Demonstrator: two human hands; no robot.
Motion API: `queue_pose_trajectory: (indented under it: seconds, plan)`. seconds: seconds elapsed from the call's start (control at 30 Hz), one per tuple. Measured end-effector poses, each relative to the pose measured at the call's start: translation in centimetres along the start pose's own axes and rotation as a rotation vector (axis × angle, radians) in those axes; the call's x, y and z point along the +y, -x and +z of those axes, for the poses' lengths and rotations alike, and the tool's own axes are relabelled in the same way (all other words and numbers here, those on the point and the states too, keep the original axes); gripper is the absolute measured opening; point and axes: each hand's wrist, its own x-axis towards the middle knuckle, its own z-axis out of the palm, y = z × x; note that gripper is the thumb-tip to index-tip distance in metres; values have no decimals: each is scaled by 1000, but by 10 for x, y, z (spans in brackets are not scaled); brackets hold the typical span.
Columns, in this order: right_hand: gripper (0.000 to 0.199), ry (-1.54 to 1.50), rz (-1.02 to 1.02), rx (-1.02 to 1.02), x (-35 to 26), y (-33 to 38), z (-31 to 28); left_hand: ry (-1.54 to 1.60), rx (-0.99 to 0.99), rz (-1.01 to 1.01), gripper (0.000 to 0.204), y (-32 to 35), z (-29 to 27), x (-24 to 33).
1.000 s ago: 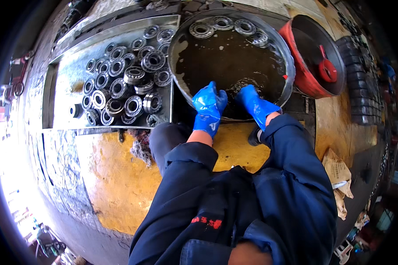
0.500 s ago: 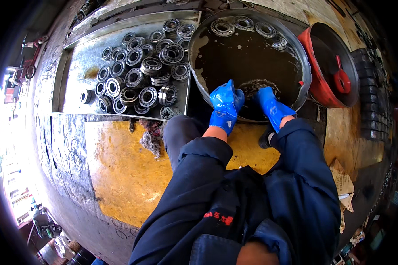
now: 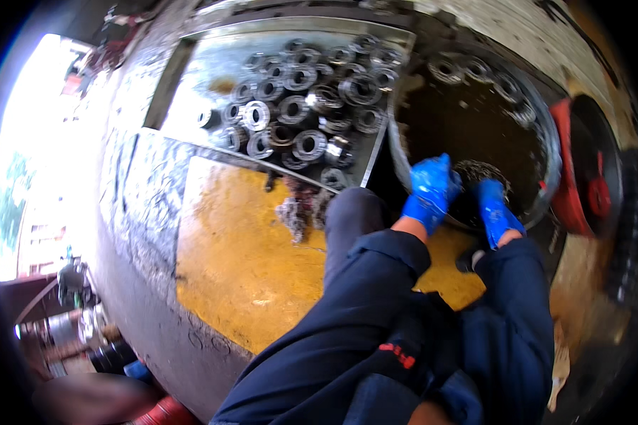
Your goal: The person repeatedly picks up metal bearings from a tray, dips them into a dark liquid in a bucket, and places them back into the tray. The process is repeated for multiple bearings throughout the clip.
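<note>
Both my hands wear blue rubber gloves and work at the near side of a round metal tub of dark brown liquid. My left hand is closed over the near left rim area; whatever its fingers hold is hidden. My right hand reaches down to the liquid, its fingertips out of sight. Between the hands the surface is stirred into a rippled, frothy patch. Several bearings lie along the tub's far side, among them one bearing at the far left.
Left of the tub stands a shallow metal tray with many loose roller bearings. To the right is a red bucket with a red tool inside. A grey rag lies on the yellow floor plate.
My view has turned, so tray, tub and hands appear farther right, and the picture is blurrier. Both hands stay at the tub's near side, the liquid between them still rippled.
</note>
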Motion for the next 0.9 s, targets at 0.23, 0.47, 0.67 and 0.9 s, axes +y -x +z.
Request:
queue_pose_trajectory:
  seconds: [0.23, 0.47, 0.67, 0.9]
  plan:
    - [34, -638, -97, 405, 37, 11, 74, 80, 126, 15, 36, 19, 20, -7]
    - [29, 321, -149, 121, 2, -3, 17, 105, 107, -19, 35, 19, 34, -11]
    - [28, -421, -143, 366, 51, 0, 60, 126, 122, 24, 34, 9, 35, -3]
    - [28, -479, -138, 358, 51, -11, 71, 101, 88, 21, 37, 13, 36, -5]
